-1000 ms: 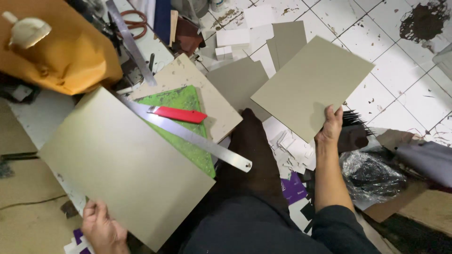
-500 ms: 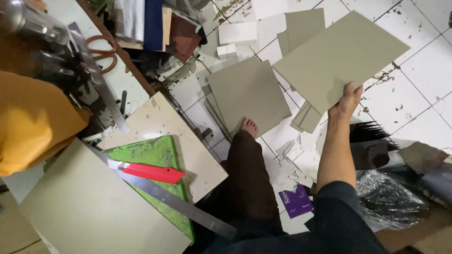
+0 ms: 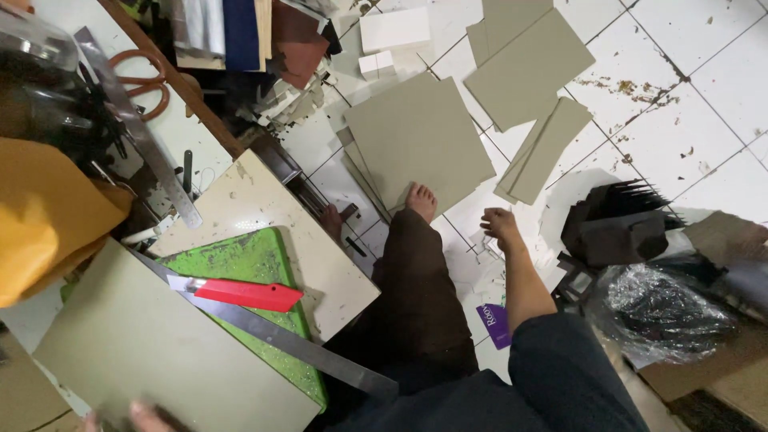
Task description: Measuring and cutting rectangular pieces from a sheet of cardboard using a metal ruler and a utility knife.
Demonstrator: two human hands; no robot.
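My left hand shows only its fingertips at the bottom edge, gripping a large grey cardboard sheet that lies over the low work table. A green cutting mat sits beside the sheet, with a red utility knife and a long steel ruler across it. My right hand hangs over the floor with fingers loosely curled and nothing in it. Beyond it, grey cardboard sheets lie on the white tiles: one large sheet, another farther off, and a narrow piece.
My bare foot rests on the large floor sheet. A black plastic bag and a dark block lie at the right. A yellow bag, a second ruler and orange-handled scissors crowd the left.
My right hand held a grey cardboard sheet up over the floor; now that sheet lies on the tiles and the hand has dropped back, empty. The view has swung to the right.
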